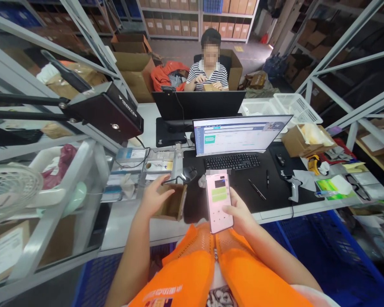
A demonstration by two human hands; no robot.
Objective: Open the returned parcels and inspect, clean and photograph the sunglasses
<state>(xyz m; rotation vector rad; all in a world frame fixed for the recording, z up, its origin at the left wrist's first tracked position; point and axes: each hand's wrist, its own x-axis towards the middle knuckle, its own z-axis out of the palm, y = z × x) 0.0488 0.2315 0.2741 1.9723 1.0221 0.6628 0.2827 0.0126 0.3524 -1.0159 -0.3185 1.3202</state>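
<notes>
Head view: the right hand (238, 213) is closed around a phone (218, 200), held upright over the desk edge with its lit screen facing the wearer and the thumb lying on the lower glass. The left hand (155, 197) rests on the top edge of a small box (173, 202), fingers curled over its rim; whether they truly pinch it cannot be told. This box stands on the desk (275, 213), just left of the phone, and its inside is in shadow, so its contents are hidden.

With the phone held in one hand alone above the desk edge, I judge a slack grip could let it slip to the desk or into the blue crate (310, 243) below. The box is steadied only at its rim and could tip if pushed.

Behind the box a scanner (188, 172) lies on the black mat (243, 187), near a keyboard (232, 162) and a monitor (240, 134). A clear tray (141, 170) to the left holds papers and small packets. To the right, an open carton (302, 140) holds pale wrapping, and a white basket (296, 106) behind it shows nothing readable inside. Across the desk a person in a striped shirt (208, 74) handles a small parcel with both hands.
</notes>
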